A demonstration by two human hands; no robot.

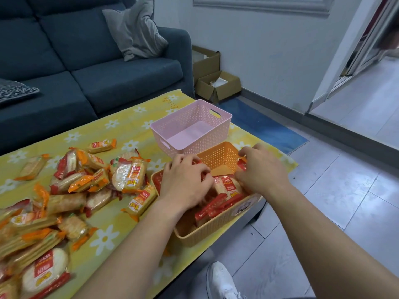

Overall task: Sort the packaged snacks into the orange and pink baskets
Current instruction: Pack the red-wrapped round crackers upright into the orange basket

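Observation:
The orange basket (pixel 218 157) stands at the table's right edge with several red snack packs (pixel 216 207) inside. Both my hands are down in it. My left hand (pixel 185 182) curls its fingers round a red pack at the basket's left side. My right hand (pixel 262 169) grips a red pack (pixel 241 164) at the basket's far right wall. Between them lies a red-and-white rice cracker pack (pixel 227 186). The pink basket (pixel 207 134) stands just behind the orange one, with nothing visible in it. A loose heap of orange and red snack packs (pixel 86 182) covers the cloth to the left.
The table wears a yellow daisy-print cloth (pixel 129 126). A blue sofa (pixel 86 61) with a grey cushion runs along the far side. Cardboard boxes (pixel 218 83) sit on the floor by the wall. My white shoe (pixel 222 281) shows below the table's near edge.

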